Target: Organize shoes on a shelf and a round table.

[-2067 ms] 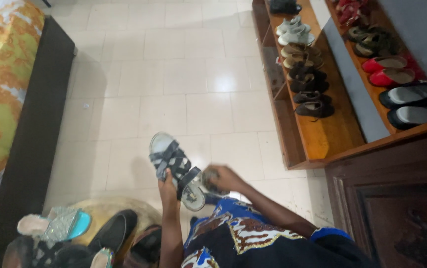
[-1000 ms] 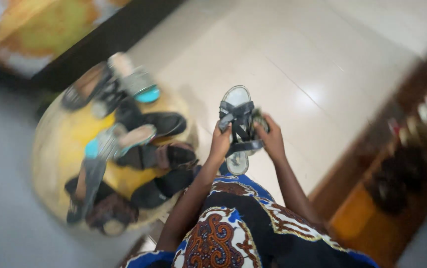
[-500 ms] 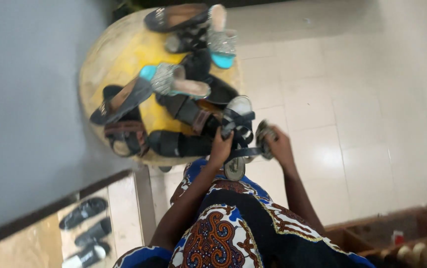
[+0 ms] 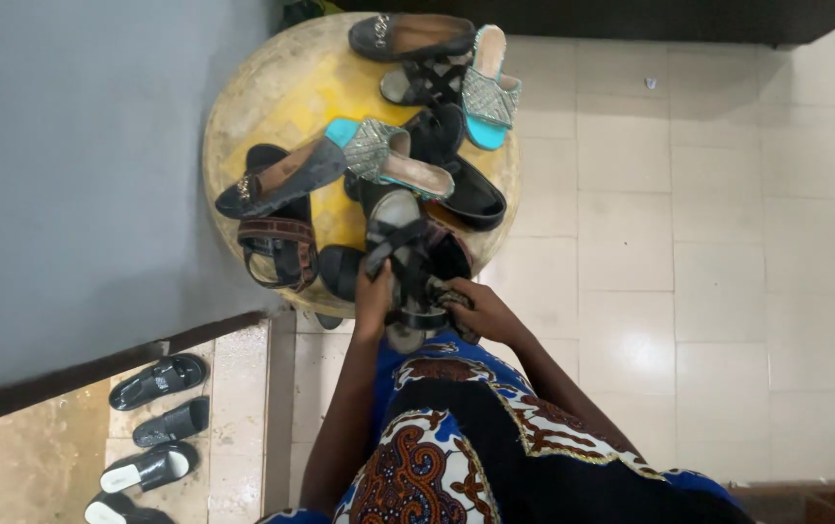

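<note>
Landmark: round yellow tray (image 4: 272,92) on pale tile floor (image 4: 689,223); all places given rel. to it.
Sandal in hand: 1 grey strappy sandal (image 4: 400,254), black crossed straps, held over tray's near edge, toe end pointing to tray centre, heel end toward the body.
L hand: left hand (image 4: 374,294) at near edge of tray, fingers curled round sandal's left side, closed grip on it; forearm comes up almost straight from the body, elbow bent.
R hand: right hand (image 4: 480,312) just right of the sandal, near tray's edge, fingers wrapped tight on a small dark wad, prob. a cloth (image 4: 449,299), pressed at the sandal's heel half; forearm angles in from the right.
Clothes: blue, white, brown print fabric (image 4: 475,437) below both hands, nearest to camera.
On tray, count approx.: 1 brown strap sandal (image 4: 277,250) at near left; 1 dark loafer (image 4: 279,180) w/ metal trim left of centre; 2 glitter mules w/ turquoise soles, one (image 4: 388,160) at centre, one (image 4: 487,89) at far right; 1 black flat (image 4: 471,189) right of centre; 1 black cross-strap sandal (image 4: 422,82) far side; 1 dark loafer (image 4: 412,34) at far rim. More dark shoes under the held sandal, count unclear.
Off tray: 4 black slides (image 4: 150,437) in a row on a lower step, near left of tray, well apart.
Wall: grey wall (image 4: 68,146) left of tray.
</note>
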